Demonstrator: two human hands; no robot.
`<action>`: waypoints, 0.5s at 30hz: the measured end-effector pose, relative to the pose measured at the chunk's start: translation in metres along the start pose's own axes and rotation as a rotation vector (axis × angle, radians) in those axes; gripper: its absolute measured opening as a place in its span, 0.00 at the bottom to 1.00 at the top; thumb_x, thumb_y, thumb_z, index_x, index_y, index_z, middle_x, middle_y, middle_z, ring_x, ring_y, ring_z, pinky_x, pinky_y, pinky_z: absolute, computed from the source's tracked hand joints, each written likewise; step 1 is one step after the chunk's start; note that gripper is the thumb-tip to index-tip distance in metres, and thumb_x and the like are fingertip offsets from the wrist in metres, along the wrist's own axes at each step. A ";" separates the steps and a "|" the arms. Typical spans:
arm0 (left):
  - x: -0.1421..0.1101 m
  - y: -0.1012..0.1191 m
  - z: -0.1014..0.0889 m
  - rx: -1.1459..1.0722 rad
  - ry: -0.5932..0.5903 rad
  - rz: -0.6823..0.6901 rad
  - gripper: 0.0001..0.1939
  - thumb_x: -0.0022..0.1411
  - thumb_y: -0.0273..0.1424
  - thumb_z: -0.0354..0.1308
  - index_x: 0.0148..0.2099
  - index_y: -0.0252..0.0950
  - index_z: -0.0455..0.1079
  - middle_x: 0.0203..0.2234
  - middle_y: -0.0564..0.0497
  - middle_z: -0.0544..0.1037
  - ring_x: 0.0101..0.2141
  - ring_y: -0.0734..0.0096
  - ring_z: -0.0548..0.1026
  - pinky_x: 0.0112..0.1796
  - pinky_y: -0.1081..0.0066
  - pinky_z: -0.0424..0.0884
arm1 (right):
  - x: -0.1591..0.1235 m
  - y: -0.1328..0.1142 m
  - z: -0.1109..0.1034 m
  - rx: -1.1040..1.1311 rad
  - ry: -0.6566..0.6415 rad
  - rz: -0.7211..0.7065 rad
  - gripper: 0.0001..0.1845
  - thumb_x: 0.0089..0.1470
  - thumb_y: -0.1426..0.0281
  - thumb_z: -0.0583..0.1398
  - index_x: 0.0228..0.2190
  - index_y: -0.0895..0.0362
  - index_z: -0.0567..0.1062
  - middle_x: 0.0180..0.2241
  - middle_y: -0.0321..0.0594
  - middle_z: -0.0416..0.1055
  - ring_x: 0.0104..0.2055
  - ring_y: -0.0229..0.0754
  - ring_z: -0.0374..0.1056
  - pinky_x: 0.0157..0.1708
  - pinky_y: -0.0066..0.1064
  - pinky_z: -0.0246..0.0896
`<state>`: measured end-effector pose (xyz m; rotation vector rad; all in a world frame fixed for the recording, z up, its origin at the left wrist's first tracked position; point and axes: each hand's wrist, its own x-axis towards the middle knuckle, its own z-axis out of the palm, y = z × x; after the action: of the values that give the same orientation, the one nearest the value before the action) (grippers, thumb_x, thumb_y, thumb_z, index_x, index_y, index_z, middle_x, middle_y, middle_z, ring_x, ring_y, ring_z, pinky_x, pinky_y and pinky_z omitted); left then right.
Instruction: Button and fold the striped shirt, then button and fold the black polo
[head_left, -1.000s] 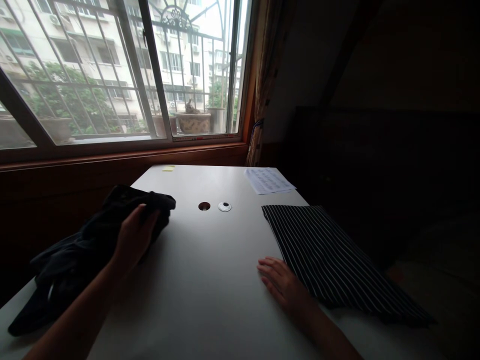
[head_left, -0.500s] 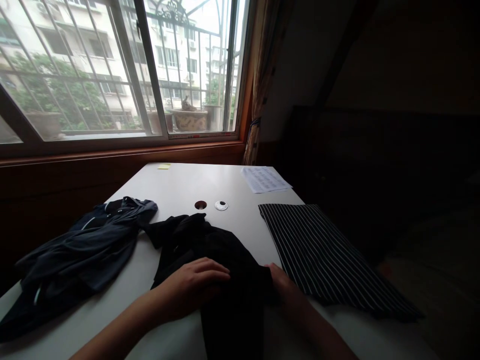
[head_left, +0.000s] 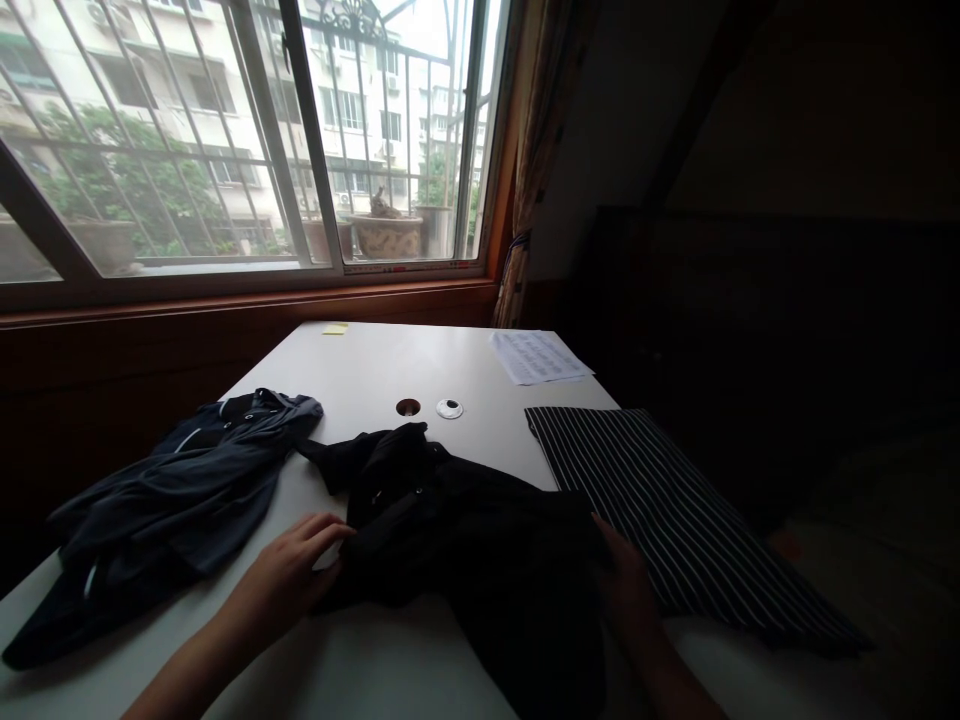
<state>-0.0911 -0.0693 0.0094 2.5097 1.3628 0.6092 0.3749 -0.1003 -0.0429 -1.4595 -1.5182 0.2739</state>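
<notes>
Rightward across the table [head_left: 390, 660] went the black garment [head_left: 487, 530]—your left fingers [head_left: 330, 525] part slightly at its edge; right fingers [head_left: 604, 530], shadowed, seemingly touch it, grip unclear.

The fingertips of the right hand [head_left: 626, 575] are hidden by the black garment [head_left: 480, 530], whose lower end is cut off by the bottom edge. Both forearms and the near side of the white table [head_left: 382, 660] are likewise cropped. The print on the paper sheets [head_left: 538, 357] cannot be read. The window [head_left: 225, 140] is cut off at top and left.
</notes>
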 end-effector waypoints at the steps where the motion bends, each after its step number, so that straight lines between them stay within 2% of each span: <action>1: 0.001 0.000 0.000 -0.019 -0.008 -0.008 0.11 0.65 0.28 0.55 0.48 0.44 0.73 0.42 0.48 0.77 0.41 0.62 0.78 0.42 0.68 0.76 | 0.000 0.003 -0.001 0.006 0.014 0.043 0.23 0.57 0.56 0.58 0.48 0.56 0.77 0.45 0.52 0.79 0.46 0.60 0.76 0.44 0.51 0.74; 4: 0.009 0.005 0.001 -0.100 -0.005 -0.025 0.07 0.67 0.30 0.53 0.43 0.42 0.72 0.38 0.50 0.76 0.34 0.69 0.78 0.35 0.72 0.75 | 0.003 -0.002 -0.006 0.022 0.006 0.084 0.26 0.56 0.52 0.58 0.49 0.56 0.77 0.46 0.52 0.77 0.48 0.60 0.74 0.44 0.50 0.74; 7: 0.018 0.010 -0.001 -0.263 0.052 -0.063 0.06 0.69 0.32 0.52 0.44 0.41 0.70 0.39 0.50 0.75 0.30 0.73 0.76 0.30 0.74 0.74 | 0.010 -0.026 -0.013 0.097 -0.132 -0.006 0.21 0.57 0.56 0.58 0.46 0.53 0.78 0.50 0.50 0.73 0.50 0.56 0.72 0.46 0.44 0.72; 9: 0.023 0.012 -0.006 -0.412 0.118 -0.108 0.07 0.70 0.34 0.51 0.46 0.40 0.69 0.41 0.48 0.75 0.33 0.71 0.78 0.33 0.72 0.77 | 0.014 -0.049 -0.021 0.183 -0.304 -0.043 0.16 0.60 0.62 0.57 0.45 0.53 0.79 0.53 0.49 0.69 0.50 0.52 0.70 0.46 0.39 0.71; 11: 0.027 0.012 -0.016 -0.556 0.195 -0.159 0.09 0.70 0.36 0.52 0.48 0.40 0.68 0.44 0.46 0.75 0.39 0.65 0.79 0.39 0.67 0.79 | 0.020 -0.072 -0.031 0.262 -0.493 -0.032 0.15 0.62 0.66 0.55 0.46 0.53 0.78 0.55 0.48 0.66 0.49 0.49 0.70 0.46 0.36 0.70; 13: 0.029 0.014 -0.030 -0.688 0.294 -0.194 0.11 0.69 0.39 0.54 0.49 0.39 0.68 0.47 0.45 0.75 0.45 0.61 0.78 0.45 0.63 0.78 | 0.028 -0.094 -0.041 0.327 -0.694 -0.041 0.13 0.62 0.66 0.56 0.44 0.54 0.79 0.54 0.48 0.66 0.51 0.49 0.69 0.49 0.38 0.67; 15: 0.030 0.016 -0.048 -0.793 0.416 -0.215 0.12 0.67 0.40 0.58 0.47 0.39 0.69 0.49 0.46 0.75 0.49 0.59 0.77 0.48 0.63 0.77 | 0.040 -0.112 -0.048 0.393 -0.886 -0.087 0.11 0.60 0.64 0.61 0.41 0.54 0.80 0.52 0.47 0.68 0.53 0.50 0.68 0.53 0.40 0.64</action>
<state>-0.0865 -0.0537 0.0659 1.6370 1.1560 1.3522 0.3469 -0.1159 0.0811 -0.9753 -2.0436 1.2117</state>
